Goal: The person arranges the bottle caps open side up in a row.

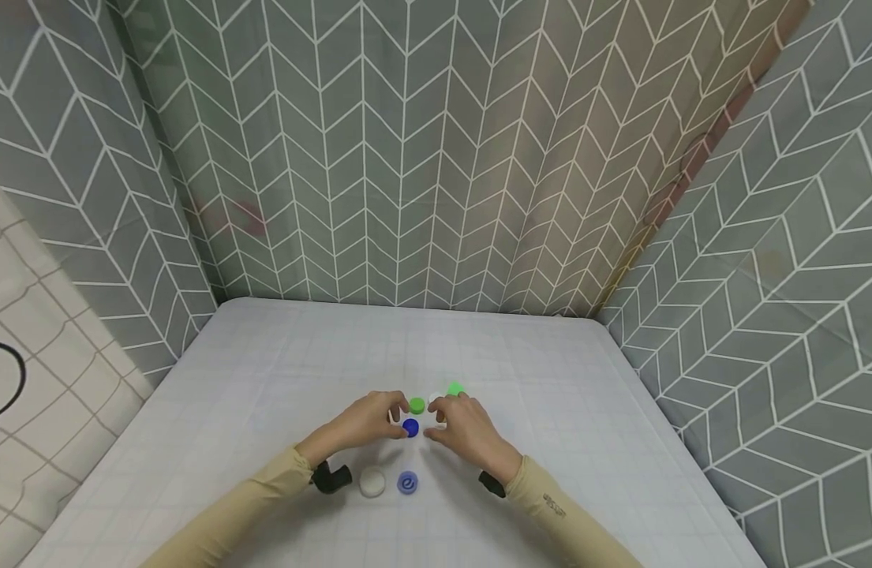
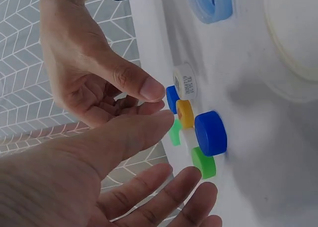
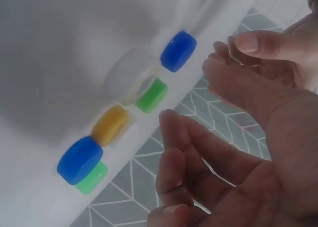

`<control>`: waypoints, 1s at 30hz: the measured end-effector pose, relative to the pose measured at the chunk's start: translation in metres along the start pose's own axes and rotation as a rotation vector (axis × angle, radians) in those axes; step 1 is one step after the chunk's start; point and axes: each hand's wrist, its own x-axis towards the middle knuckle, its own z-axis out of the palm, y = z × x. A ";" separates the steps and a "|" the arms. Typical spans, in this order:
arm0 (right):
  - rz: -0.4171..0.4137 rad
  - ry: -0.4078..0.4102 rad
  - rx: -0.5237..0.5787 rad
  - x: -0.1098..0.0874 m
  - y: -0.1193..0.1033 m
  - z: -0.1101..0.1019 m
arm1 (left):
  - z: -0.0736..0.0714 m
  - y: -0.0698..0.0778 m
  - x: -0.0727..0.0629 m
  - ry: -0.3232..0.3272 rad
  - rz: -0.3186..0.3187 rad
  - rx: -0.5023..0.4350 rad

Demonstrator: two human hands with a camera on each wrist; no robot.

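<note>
My left hand (image 1: 368, 420) is left of a small group of bottle caps, fingers bent loosely and holding nothing. Across the group, my right hand (image 1: 469, 430) curves inward, also holding nothing. Between the hands lie a dark blue cap (image 1: 410, 427) and a green cap (image 1: 417, 405). The left thumb looks very near the blue cap in the head view; contact is unclear. In the left wrist view, a yellow cap (image 2: 185, 113), a white cap with printed marks (image 2: 186, 81), a second blue cap (image 2: 172, 98) and a light green piece (image 2: 175, 132) are close together, mostly hidden from the head view.
Nearer the person, a large white lid (image 1: 372, 481) and a light blue cap (image 1: 407, 482) lie side by side on the white-covered table (image 1: 322, 347). Black wrist devices (image 1: 331, 477) show under both forearms. Patterned curtains (image 1: 421, 158) surround the table's back and sides.
</note>
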 end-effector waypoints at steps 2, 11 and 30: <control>0.018 -0.012 0.004 0.002 0.000 0.003 | 0.002 -0.002 0.002 0.000 -0.010 0.005; 0.098 -0.082 0.024 0.007 -0.001 0.014 | 0.013 -0.004 0.009 -0.026 -0.076 0.030; -0.078 0.010 -0.051 0.015 0.003 0.033 | 0.025 -0.010 0.018 0.027 0.005 0.080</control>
